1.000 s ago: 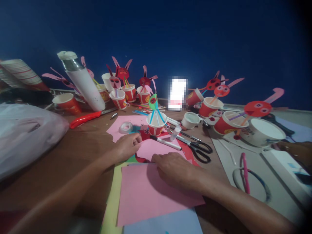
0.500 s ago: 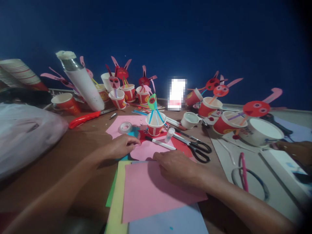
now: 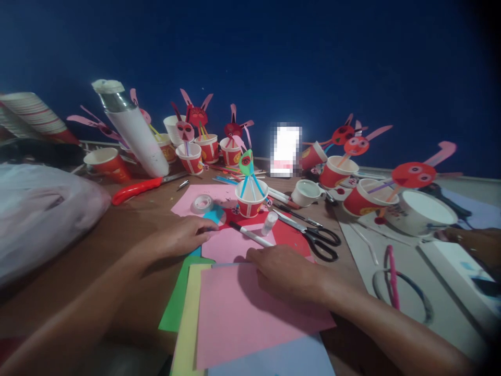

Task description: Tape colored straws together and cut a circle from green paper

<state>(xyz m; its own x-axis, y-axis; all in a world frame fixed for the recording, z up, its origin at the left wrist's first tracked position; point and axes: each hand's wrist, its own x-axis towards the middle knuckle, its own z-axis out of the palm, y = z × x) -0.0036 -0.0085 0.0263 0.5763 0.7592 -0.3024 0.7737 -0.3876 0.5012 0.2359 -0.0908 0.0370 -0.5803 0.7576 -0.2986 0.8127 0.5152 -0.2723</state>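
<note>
My left hand (image 3: 188,235) is at the left edge of the upper pink paper (image 3: 230,243), fingers bent with the tips closed at that edge. My right hand (image 3: 284,269) has curled fingers at the top edge of a lower pink sheet (image 3: 235,313), where it meets the upper paper. What its fingertips pinch is partly hidden. A capped black-and-white marker (image 3: 250,234) and a small clear cylinder (image 3: 269,223) lie on the upper paper. Under the lower sheet show green paper (image 3: 176,297), yellow paper (image 3: 186,324) and pale blue paper (image 3: 274,360).
A paper cup (image 3: 252,203) with a green straw figure stands ahead, beside a tape roll (image 3: 202,203). Black-handled scissors (image 3: 323,243) lie right. A red-handled knife (image 3: 136,191), a white bottle (image 3: 136,136) and a plastic bag (image 3: 47,214) are left. Another person's hand (image 3: 469,243) shows far right.
My left hand has shifted slightly left and down, with the upper pink paper, marker and clear cylinder moving along. The green paper sticks out further left. My right hand has barely moved.
</note>
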